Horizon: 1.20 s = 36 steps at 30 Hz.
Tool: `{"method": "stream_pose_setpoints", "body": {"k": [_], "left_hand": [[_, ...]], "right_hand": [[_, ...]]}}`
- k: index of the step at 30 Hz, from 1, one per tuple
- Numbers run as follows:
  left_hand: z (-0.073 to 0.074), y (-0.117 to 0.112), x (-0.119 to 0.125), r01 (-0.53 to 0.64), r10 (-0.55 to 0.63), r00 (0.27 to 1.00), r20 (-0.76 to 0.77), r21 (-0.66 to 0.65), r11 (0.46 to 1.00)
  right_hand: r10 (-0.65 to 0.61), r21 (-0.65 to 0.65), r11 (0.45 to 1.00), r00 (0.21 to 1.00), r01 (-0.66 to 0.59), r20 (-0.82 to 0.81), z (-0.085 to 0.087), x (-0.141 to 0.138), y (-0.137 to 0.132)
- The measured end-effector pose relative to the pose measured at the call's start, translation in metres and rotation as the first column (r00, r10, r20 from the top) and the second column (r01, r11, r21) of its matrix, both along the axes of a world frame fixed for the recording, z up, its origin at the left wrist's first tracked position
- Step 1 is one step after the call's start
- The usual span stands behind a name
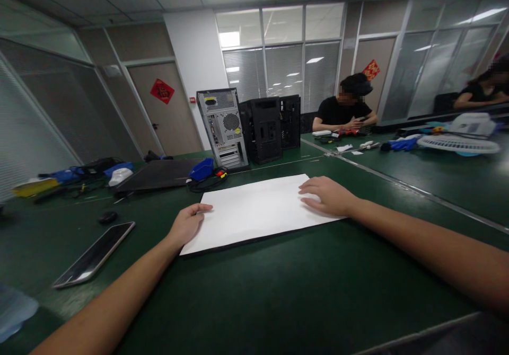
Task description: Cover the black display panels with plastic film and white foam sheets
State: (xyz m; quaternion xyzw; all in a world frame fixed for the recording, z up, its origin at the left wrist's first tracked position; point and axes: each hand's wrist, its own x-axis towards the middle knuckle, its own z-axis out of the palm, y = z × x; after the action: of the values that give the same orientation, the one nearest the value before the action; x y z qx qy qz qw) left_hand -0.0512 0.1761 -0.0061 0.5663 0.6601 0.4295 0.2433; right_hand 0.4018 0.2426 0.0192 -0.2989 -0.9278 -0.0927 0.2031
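Here, one white sheet (254,212), left hand (186,225) gripping its edge, right hand (328,196) flat, fingers spread, three computer cases (262,130) behind.

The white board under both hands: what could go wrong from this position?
The left hand grips only the edge of the white board, and the right hand lies flat on top, so the board may slide on the smooth green table. Pushed to the left, it could strike the smartphone. Pushed forward, it could catch the black cable beside the silver computer case.
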Motion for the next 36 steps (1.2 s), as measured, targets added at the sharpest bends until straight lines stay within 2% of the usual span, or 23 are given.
{"method": "stream_pose_setpoints", "body": {"k": [4, 7, 17, 21, 24, 27, 30, 33, 36], "left_hand": [[0.000, 0.000, 0.001, 0.015, -0.015, 0.999, 0.040, -0.009, 1.000], [0.002, -0.001, 0.001, 0.006, -0.006, 0.999, 0.040, -0.003, 1.000], [-0.002, 0.001, -0.002, 0.023, -0.024, 0.998, 0.056, 0.021, 1.000], [-0.002, 0.001, -0.003, 0.019, -0.019, 1.000, 0.015, 0.026, 0.999], [-0.002, 0.002, -0.003, 0.023, -0.024, 0.999, 0.038, 0.015, 1.000], [0.000, 0.001, -0.001, -0.009, 0.007, 0.992, 0.125, 0.023, 1.000], [0.006, -0.002, 0.003, -0.047, 0.033, 0.954, 0.298, 0.040, 0.998], [0.014, -0.008, 0.006, -0.024, 0.012, 0.853, 0.521, 0.017, 1.000], [0.025, -0.016, 0.009, -0.034, -0.008, 0.763, 0.646, 0.051, 0.998]], "right_hand": [[0.312, -0.038, 0.950, 0.948, -0.310, 0.068, 0.007, -0.022, -0.024], [0.401, -0.087, 0.915, 0.913, -0.394, 0.081, 0.005, -0.035, -0.036], [0.355, -0.189, 0.919, 0.935, -0.347, 0.009, -0.004, -0.032, -0.031], [0.334, -0.205, 0.926, 0.942, -0.318, 0.045, -0.003, -0.033, -0.032], [0.333, -0.176, 0.933, 0.939, -0.314, 0.090, -0.001, -0.035, -0.035], [0.359, -0.128, 0.929, 0.929, -0.346, 0.095, 0.001, -0.037, -0.039], [0.401, -0.088, 0.914, 0.914, -0.395, 0.060, 0.002, -0.039, -0.041], [0.418, -0.058, 0.908, 0.907, -0.415, 0.060, 0.003, -0.039, -0.041], [0.421, -0.012, 0.907, 0.904, -0.421, 0.071, 0.004, -0.039, -0.042]]}}
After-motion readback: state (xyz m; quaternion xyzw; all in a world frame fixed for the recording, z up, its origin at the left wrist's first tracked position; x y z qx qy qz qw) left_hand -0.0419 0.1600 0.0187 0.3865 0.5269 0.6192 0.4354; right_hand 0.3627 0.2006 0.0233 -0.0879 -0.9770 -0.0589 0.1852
